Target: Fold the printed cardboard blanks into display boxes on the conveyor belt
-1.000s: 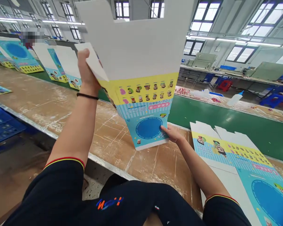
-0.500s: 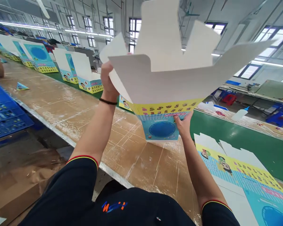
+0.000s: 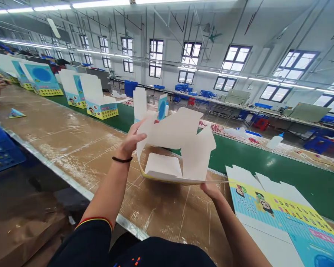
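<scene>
White inside swings into view

A brown-covered table (image 3: 167, 218) lies under the white, flapped cardboard carton (image 3: 174, 131). The carton's blue printed face, visible a moment ago, is now hidden; its exposed interior suggests it is opened into box shape. The bare left hand (image 3: 133, 138) pinches its left wall; the right hand (image 3: 211, 188) touches its near right corner, grip unclear.

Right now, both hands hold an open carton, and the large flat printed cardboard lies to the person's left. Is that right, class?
Not quite: the side is wrong. The head view shows the large flat printed cardboard to the person's right; the left hand and right hand do hold the open carton.
</scene>
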{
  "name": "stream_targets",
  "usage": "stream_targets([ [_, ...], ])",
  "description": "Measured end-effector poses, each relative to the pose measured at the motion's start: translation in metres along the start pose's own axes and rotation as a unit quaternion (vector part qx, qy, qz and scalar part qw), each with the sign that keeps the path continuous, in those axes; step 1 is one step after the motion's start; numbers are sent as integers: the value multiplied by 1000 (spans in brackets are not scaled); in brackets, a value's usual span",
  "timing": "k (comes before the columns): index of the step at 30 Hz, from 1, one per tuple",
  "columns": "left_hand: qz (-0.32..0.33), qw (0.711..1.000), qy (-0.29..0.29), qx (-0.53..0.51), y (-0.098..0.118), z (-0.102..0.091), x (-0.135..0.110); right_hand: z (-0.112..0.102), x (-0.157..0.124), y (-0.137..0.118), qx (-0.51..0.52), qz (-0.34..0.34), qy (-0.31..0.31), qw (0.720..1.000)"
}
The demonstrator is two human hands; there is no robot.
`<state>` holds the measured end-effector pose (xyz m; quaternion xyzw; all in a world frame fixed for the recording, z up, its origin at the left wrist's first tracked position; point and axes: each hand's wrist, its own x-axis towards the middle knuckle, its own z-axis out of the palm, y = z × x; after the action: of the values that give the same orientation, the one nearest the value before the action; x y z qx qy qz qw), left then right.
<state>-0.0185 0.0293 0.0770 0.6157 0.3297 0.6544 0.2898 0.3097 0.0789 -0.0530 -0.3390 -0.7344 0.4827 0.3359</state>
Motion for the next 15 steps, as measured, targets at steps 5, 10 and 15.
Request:
stream_targets([
  [5,-47,998,26,32,-12,8,3,-20,-12,-45,271,-93,73,955],
  [10,-97,995,34,-16,-25,7,-11,-28,26,-69,240,-86,97,962],
  [15,-142,988,-7,-51,-33,-4,-26,-37,80,-86,164,-103,86,977],
])
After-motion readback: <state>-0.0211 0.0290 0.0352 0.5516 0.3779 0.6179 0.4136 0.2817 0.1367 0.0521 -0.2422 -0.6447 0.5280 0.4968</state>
